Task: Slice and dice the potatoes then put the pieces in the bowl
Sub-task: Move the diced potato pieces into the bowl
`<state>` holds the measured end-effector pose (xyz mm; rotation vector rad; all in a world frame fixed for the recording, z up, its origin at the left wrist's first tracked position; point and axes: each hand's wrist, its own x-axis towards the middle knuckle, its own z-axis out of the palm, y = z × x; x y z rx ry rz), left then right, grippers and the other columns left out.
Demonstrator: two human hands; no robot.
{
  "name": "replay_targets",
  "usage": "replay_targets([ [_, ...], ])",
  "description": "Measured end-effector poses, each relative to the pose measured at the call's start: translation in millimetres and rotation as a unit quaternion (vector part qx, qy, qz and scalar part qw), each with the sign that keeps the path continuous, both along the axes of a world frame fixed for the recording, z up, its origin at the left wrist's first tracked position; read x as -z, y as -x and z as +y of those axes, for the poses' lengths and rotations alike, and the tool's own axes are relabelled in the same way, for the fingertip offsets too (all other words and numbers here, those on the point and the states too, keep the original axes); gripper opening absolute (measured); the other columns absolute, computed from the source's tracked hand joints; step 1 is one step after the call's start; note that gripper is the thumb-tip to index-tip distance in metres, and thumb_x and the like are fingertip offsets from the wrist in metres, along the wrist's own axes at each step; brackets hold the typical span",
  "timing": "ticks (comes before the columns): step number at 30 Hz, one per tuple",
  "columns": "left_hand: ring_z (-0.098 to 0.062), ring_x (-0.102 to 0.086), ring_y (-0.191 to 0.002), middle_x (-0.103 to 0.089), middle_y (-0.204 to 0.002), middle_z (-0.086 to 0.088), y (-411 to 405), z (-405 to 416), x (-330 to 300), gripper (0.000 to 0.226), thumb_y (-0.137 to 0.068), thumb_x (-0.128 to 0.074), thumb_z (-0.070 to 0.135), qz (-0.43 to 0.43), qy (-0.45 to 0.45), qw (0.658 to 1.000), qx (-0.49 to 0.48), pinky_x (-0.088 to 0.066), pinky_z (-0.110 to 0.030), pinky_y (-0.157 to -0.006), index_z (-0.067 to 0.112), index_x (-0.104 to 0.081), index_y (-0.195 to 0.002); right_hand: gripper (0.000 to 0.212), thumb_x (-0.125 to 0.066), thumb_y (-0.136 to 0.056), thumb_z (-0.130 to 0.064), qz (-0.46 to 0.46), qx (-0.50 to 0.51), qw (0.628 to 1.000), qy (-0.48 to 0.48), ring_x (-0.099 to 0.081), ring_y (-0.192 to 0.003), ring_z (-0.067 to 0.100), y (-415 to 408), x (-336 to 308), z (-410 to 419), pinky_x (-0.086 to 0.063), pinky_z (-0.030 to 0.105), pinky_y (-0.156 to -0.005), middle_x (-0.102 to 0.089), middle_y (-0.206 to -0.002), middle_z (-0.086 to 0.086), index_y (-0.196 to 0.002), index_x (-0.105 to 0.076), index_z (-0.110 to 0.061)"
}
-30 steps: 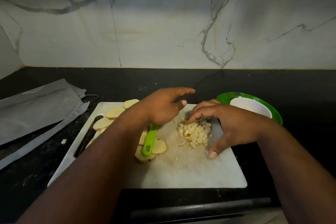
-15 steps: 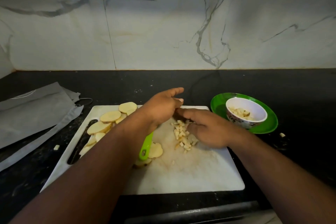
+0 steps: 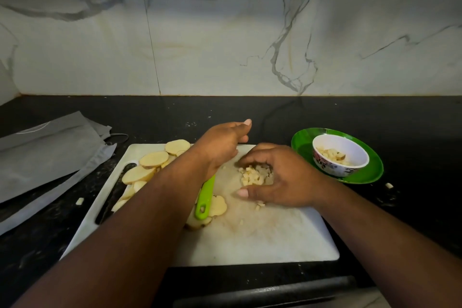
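Since a second ago the right hand (image 3: pixel 280 177) has drawn back, fingers curled round the dice (image 3: pixel 252 177) mid-board (image 3: pixel 275 240); left hand (image 3: pixel 220 147), flat and unclenched, hides the knife (image 3: pixel 206 195) blade; loose cubes may spill onto the worktop (image 3: pixel 412 207) short of the bowl (image 3: pixel 341 157).

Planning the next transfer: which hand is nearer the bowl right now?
Right. The right hand cups the diced pile on the cutting board, just left of the bowl. The left hand sits farther left, past the pile.
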<state>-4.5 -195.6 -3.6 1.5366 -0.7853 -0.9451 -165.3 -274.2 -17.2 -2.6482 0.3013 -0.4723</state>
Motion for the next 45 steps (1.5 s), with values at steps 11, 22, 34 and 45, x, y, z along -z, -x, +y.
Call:
replay_targets([
  [11, -0.02, -0.069, -0.116, -0.073, -0.12, 0.002, -7, -4, 8, 0.061, -0.087, -0.058, 0.079, -0.028, -0.017, 0.999, 0.022, -0.05, -0.045, -0.11, 0.029, -0.072, -0.121, 0.044, -0.044, -0.096, -0.059, 0.096, -0.04, 0.97, 0.22, -0.055, -0.096, 0.013, -9, -1, 14, -0.048, 0.032, -0.074, -0.05, -0.116, -0.006, -0.128, -0.05, -0.03],
  [22, -0.014, -0.061, -0.126, -0.072, -0.126, 0.008, -1, 0, 6, 0.068, -0.088, -0.053, 0.081, -0.086, -0.024, 0.996, 0.025, -0.042, -0.046, -0.118, 0.031, -0.07, -0.13, 0.015, -0.049, -0.094, -0.036, 0.069, -0.051, 0.968, 0.234, -0.046, -0.065, 0.011, -14, -2, 23, -0.036, 0.029, -0.06, -0.05, -0.078, -0.012, -0.092, -0.058, -0.023],
  [34, -0.01, -0.065, -0.104, -0.07, -0.11, 0.001, 33, 9, -9, 0.09, -0.076, -0.056, 0.089, -0.162, 0.143, 0.975, 0.057, -0.052, -0.042, -0.104, 0.009, -0.072, -0.113, 0.02, -0.055, -0.092, -0.023, -0.089, 0.06, 0.994, 0.0, -0.059, -0.058, 0.007, -8, -6, 6, -0.048, 0.032, -0.053, -0.062, -0.065, -0.012, -0.073, -0.058, -0.028],
  [45, 0.008, -0.038, -0.145, -0.05, -0.153, 0.024, 64, 7, -6, 0.075, -0.091, -0.039, 0.082, -0.174, 0.219, 0.95, 0.137, -0.035, -0.039, -0.122, 0.039, -0.048, -0.152, 0.04, -0.055, -0.099, -0.03, -0.31, 0.276, 0.903, -0.111, -0.049, -0.051, 0.014, 30, -38, -41, -0.04, 0.032, -0.052, -0.056, -0.059, 0.01, -0.067, -0.058, -0.007],
])
